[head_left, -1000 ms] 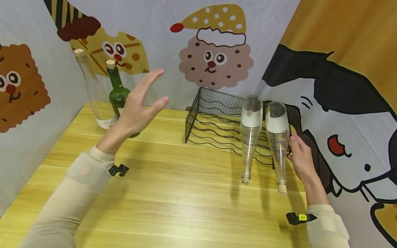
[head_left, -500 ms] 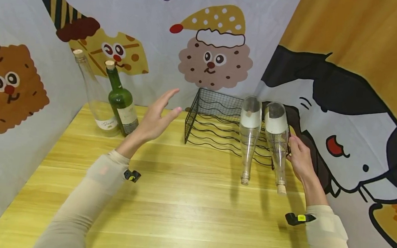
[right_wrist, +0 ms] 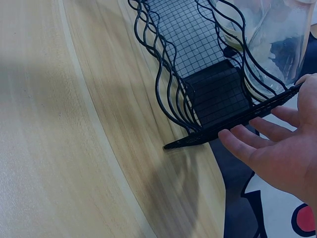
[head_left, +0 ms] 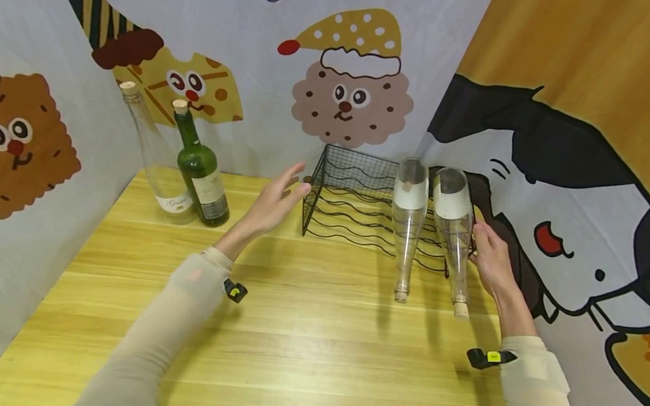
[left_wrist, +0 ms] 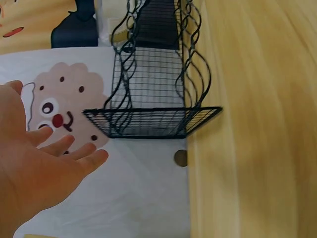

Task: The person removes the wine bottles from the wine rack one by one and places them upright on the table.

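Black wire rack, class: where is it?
In the head view, the rack stands on the table, right of centre, between the left hand and right hand.

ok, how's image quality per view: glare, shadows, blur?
Head: fairly crisp, pale glare on the tabletop at lower middle, soft shadows below the two bottles on the rack. Left wrist: softer focus, faint grain, no strong glare. Right wrist: also soft, pale sheen at the left edge, dark shadow by the rack's near end, tabletop less yellow than in head.
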The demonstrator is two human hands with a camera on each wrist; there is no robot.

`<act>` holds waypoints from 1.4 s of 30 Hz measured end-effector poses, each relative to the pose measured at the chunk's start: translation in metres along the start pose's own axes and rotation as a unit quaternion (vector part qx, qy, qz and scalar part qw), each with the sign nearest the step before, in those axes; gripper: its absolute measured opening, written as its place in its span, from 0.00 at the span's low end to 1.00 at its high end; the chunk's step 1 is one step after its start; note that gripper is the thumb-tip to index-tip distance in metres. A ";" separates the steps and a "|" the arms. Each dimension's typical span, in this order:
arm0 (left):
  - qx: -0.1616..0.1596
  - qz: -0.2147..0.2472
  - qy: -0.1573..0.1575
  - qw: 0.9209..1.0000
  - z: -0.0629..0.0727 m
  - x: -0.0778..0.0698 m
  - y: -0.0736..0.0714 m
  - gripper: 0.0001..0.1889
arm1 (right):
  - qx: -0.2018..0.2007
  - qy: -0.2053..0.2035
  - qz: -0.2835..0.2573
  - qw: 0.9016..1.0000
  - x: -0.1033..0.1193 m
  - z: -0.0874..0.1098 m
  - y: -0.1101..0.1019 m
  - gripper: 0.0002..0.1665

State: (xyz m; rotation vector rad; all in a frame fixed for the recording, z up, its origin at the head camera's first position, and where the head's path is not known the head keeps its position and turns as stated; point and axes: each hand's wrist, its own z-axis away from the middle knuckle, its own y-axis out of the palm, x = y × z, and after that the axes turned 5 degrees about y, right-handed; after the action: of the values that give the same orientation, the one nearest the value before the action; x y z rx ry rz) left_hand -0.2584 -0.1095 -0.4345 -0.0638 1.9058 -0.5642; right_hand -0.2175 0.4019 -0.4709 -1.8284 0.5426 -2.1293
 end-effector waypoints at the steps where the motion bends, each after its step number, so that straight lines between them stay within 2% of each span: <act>1: 0.001 0.005 -0.007 1.000 -0.001 0.002 0.002 0.38 | 0.000 -0.001 0.000 1.000 0.000 0.000 0.000 0.45; 6: 0.007 0.007 -0.036 0.999 -0.003 0.009 0.012 0.40 | -0.001 -0.003 -0.002 1.000 -0.001 0.000 0.000 0.44; 12: 0.025 -0.012 -0.048 0.998 -0.006 0.013 0.018 0.41 | 0.000 -0.003 -0.008 1.000 -0.001 0.000 0.000 0.44; 23: 0.015 -0.001 -0.080 0.997 -0.012 0.017 0.026 0.40 | 0.004 -0.005 -0.015 1.000 0.001 0.001 0.000 0.45; 42: 0.019 -0.003 -0.088 0.996 -0.016 0.027 0.029 0.38 | 0.004 -0.005 -0.015 1.000 0.000 0.000 0.000 0.45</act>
State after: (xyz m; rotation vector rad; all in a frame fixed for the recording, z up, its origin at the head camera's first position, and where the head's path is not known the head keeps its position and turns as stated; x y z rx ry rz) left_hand -0.2776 -0.0862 -0.4650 -0.0917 1.7239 -0.5799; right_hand -0.2178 0.4021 -0.4712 -1.8540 0.5077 -2.1368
